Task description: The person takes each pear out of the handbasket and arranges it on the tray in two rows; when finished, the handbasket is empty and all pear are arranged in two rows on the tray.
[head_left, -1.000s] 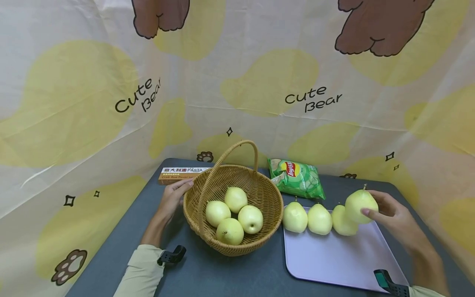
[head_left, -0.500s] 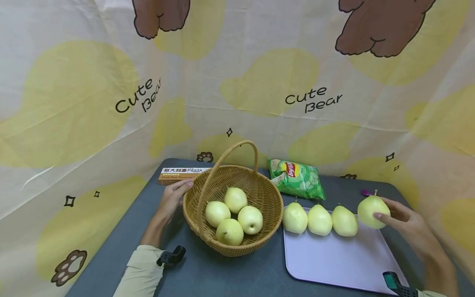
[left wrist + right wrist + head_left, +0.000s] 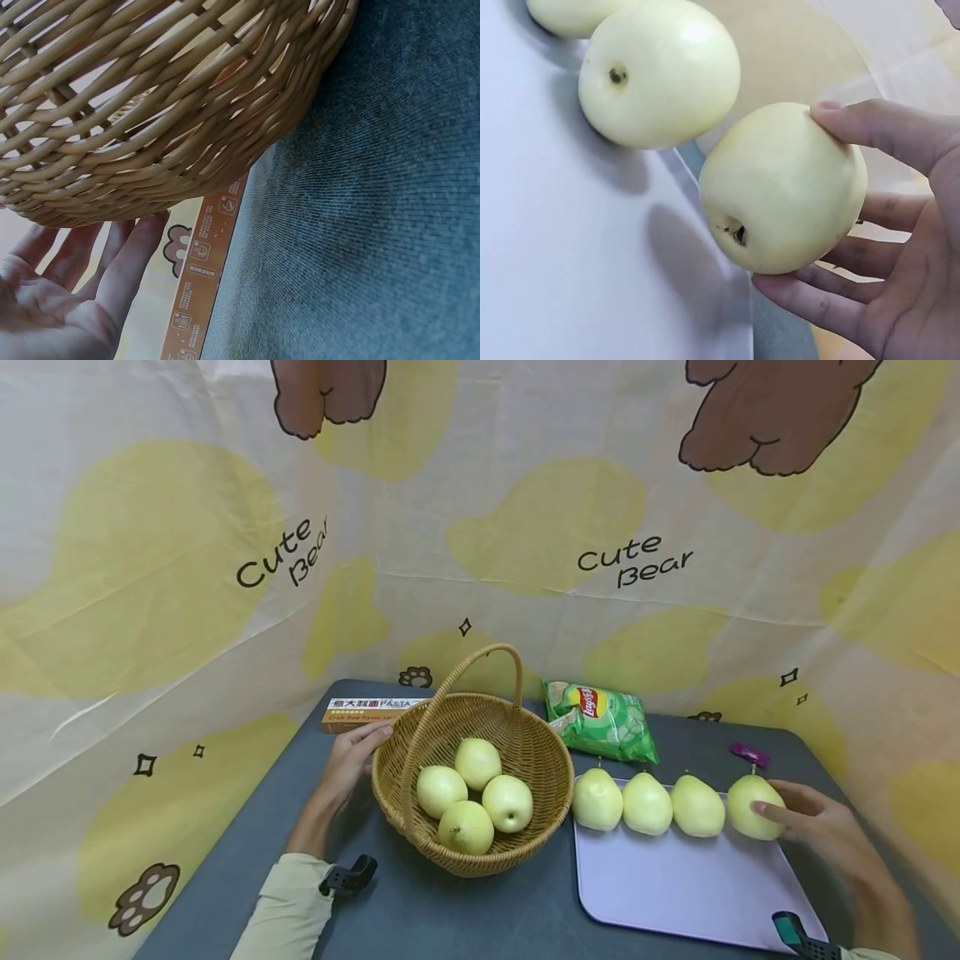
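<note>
My right hand holds a pale yellow-green pear between thumb and fingers, at the right end of a row of pears on the lilac tray. In the right wrist view, this pear is tilted, its blossom end showing, and its shadow falls on the tray. Beside it is a neighbouring pear. My left hand touches the left side of the wicker basket near its rim. Its fingers reach out fairly straight against the weave. Several pears lie inside the basket.
Behind the basket's left side lies a pasta box. A green chip bag lies behind the tray, and a small purple packet at the back right. The basket's tall handle arches over it. Patterned cloth hangs behind the table.
My right hand has carried the pear rightward, away from in front of its neighbour, and lowered it to the row's right end. The purple packet has come into view. My left hand stays put.
</note>
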Action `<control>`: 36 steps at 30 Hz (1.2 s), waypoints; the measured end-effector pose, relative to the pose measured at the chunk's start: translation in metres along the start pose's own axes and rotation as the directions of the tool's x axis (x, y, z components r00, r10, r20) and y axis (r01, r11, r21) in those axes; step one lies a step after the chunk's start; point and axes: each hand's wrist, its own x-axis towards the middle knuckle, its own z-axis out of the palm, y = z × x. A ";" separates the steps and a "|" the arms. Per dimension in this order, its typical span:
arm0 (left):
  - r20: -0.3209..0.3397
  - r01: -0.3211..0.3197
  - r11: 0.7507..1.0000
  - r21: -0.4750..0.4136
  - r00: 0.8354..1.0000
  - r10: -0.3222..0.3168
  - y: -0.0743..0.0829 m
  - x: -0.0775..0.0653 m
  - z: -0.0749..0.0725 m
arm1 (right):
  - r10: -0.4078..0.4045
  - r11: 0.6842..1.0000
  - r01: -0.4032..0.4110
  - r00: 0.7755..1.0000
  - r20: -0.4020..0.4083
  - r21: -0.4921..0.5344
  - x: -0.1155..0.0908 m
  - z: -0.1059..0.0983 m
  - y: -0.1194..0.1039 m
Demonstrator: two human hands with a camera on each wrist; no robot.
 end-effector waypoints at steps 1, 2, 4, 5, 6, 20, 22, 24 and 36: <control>0.000 0.001 1.000 -0.001 1.000 -0.001 0.000 0.000 0.000 | 0.008 1.000 -0.008 1.000 0.009 0.000 0.001 0.001 0.001; 0.000 0.002 1.000 0.000 1.000 -0.002 0.000 0.000 0.000 | 0.016 1.000 -0.015 1.000 0.017 -0.003 0.002 0.001 0.002; -0.002 0.001 1.000 -0.003 1.000 -0.001 -0.001 0.000 0.000 | 0.030 0.999 -0.029 0.999 0.027 -0.021 0.004 0.002 0.003; -0.002 0.001 1.000 -0.005 1.000 -0.001 -0.001 0.000 0.000 | 0.036 0.999 -0.035 0.999 0.030 -0.031 0.004 0.003 0.003; -0.002 0.002 1.000 -0.006 1.000 -0.002 -0.001 0.001 0.000 | 0.041 0.998 -0.039 0.999 0.032 -0.040 0.005 0.003 0.004; -0.006 0.001 1.000 -0.007 1.000 -0.001 -0.001 0.000 0.000 | 0.070 0.988 -0.057 0.993 0.092 -0.141 0.008 0.006 0.001; -0.004 -0.003 1.000 -0.005 1.000 0.003 0.000 0.000 0.000 | 0.059 0.989 -0.044 0.993 0.106 -0.142 0.007 0.006 0.001; -0.001 -0.005 1.000 -0.004 1.000 0.005 0.000 0.000 0.000 | 0.048 0.990 -0.032 0.992 0.117 -0.134 0.007 0.007 0.001; -0.001 -0.006 1.000 -0.005 1.000 0.006 0.000 0.000 0.001 | -0.024 0.994 0.036 0.993 0.116 -0.108 0.005 0.005 0.005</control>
